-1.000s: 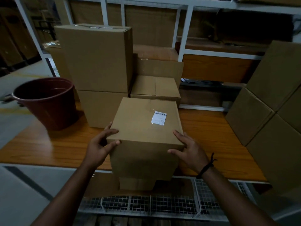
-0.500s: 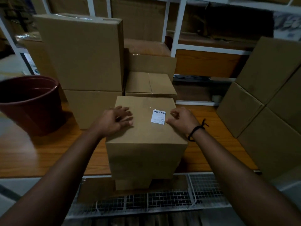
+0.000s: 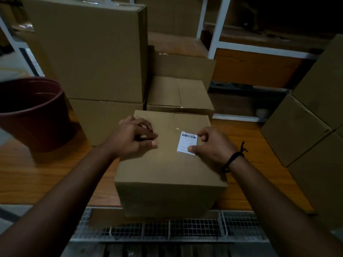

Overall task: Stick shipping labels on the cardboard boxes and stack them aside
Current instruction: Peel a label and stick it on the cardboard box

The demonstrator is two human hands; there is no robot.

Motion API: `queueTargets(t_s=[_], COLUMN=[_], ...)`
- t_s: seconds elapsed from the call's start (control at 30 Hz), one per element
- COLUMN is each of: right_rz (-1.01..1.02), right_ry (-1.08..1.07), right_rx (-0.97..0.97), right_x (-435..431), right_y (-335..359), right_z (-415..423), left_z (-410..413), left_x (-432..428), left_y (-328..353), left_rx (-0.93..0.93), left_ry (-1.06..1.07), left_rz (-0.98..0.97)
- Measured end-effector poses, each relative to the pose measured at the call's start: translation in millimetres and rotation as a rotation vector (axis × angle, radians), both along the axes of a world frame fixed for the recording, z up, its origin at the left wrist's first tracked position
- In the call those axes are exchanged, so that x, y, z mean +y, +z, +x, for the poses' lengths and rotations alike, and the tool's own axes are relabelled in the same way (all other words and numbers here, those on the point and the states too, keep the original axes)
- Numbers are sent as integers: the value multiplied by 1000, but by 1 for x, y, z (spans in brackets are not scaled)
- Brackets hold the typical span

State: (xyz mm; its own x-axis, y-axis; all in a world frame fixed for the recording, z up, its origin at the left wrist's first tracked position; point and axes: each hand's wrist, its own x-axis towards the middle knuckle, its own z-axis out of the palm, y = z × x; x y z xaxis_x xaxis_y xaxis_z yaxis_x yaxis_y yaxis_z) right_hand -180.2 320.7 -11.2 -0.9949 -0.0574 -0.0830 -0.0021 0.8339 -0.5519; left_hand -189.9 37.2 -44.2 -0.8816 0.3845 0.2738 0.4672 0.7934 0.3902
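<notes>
Nearest us runs a grey wire-mesh rack [image 3: 185, 230], just under the edge of the orange-brown wooden desk [image 3: 46, 173]. On that near edge stands the plain brown cardboard box [image 3: 167, 173], overhanging the edge a little. Our left hand [image 3: 133, 140] rests on its top, the fingers loosely bent and holding nothing. Our right hand [image 3: 209, 145], with a black cord wristband [image 3: 233, 158], has its fingers curled in and its thumb tip on the lower right corner of the white barcoded shipping label [image 3: 186, 142], which lies flat on the box top. Farther left we see a dark red plastic bucket [image 3: 37, 115]. Behind stand tall stacked brown cartons [image 3: 92, 52] and a low taped carton [image 3: 178, 93]. More cartons [image 3: 297, 130] are piled on the right, with a white metal shelf frame [image 3: 215, 34] beyond.
</notes>
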Motion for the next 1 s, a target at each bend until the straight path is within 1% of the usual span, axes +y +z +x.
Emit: queueTargets(t_s=[0.13,0.3,0.4,0.57,0.7,1.0], right_rz=[-22,34,26,55,40,68], right_ry=[-37,-71,-117,-190,-222,-263], right_rx=[-59,-117,-187,-201,-254,-291], right_x=[-4,-18,-24,-32,-36,-45], right_y=[8,17,23,25,32,40], right_z=[-1,-3,-4,-1,1,1], left_z=[-5,-1,1,-4,-8,-6], left_x=[0,4,5,4,3,2], left_y=[1,3,3,0,-4,-3], left_rx=[-6,12,25,48,55,100], left_ry=[-8,-5,-19,-28,-47,-73], left_rz=[54,24,15,-57,-43,-77])
